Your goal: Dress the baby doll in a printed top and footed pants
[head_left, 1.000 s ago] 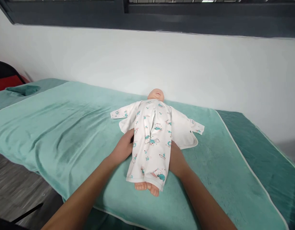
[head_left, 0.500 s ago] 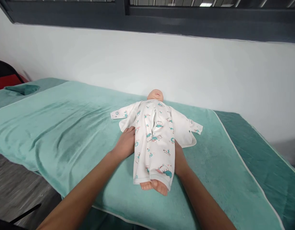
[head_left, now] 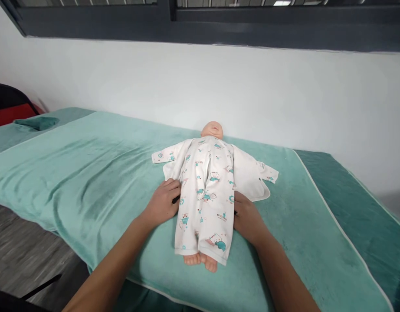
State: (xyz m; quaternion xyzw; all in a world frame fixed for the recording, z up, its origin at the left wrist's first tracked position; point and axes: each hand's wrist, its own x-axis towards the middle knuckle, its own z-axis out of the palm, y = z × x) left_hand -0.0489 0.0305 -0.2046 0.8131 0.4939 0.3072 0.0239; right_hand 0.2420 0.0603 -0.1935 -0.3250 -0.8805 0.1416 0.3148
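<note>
A baby doll [head_left: 212, 129] lies on its back on the bed, head toward the wall, bare feet [head_left: 200, 261] toward me. White printed baby trousers [head_left: 204, 203] cover its front from neck to ankles. A matching white baby shirt [head_left: 245, 171] shows at both sides, its sleeves spread outward and its lower flaps fanned out. My left hand [head_left: 165, 199] has its fingers curled at the left edge of the trousers, below the shirt flap. On the opposite edge my right hand [head_left: 247, 216] is closed in the same way, with its fingertips partly hidden by the cloth.
A light green blanket [head_left: 89, 164] with soft folds covers the bed, over a darker green sheet [head_left: 349, 195]. Behind rises a white wall [head_left: 284, 95] below a dark window frame [head_left: 252, 32]. A red and black object [head_left: 11, 108] stands at far left.
My hands have drawn out slightly from under the trousers' sides, showing more of the fingers. The trouser legs have shifted a little left, and the doll's feet now lie side by side.
</note>
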